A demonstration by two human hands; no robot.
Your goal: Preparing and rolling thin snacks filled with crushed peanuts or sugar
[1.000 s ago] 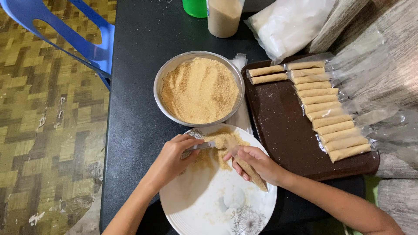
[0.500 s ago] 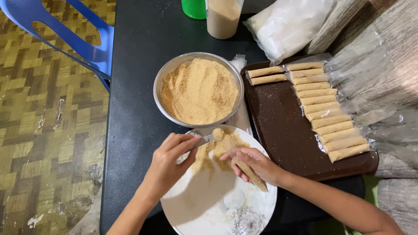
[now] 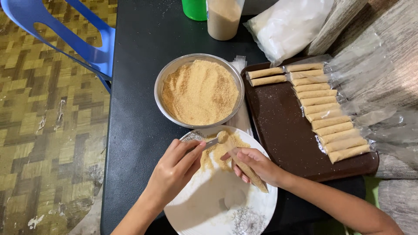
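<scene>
My left hand holds a small metal spoon heaped with tan crumbs, its bowl at the open end of a thin plastic tube. My right hand grips that crumb-filled plastic tube slanted over a white plate. A small heap of spilled crumbs lies on the plate under the spoon. Just beyond the plate stands a round metal bowl full of the same tan crumbs.
A brown tray at right carries several filled tubes in a row. Clear empty wrappers lie past it. A white bag, a crumb-filled cup and a green container stand at the table's back. Blue chair at left.
My left hand has lifted the spoon from the plate's crumb heap up to the tube's open end. My right hand has kept the tube in place.
</scene>
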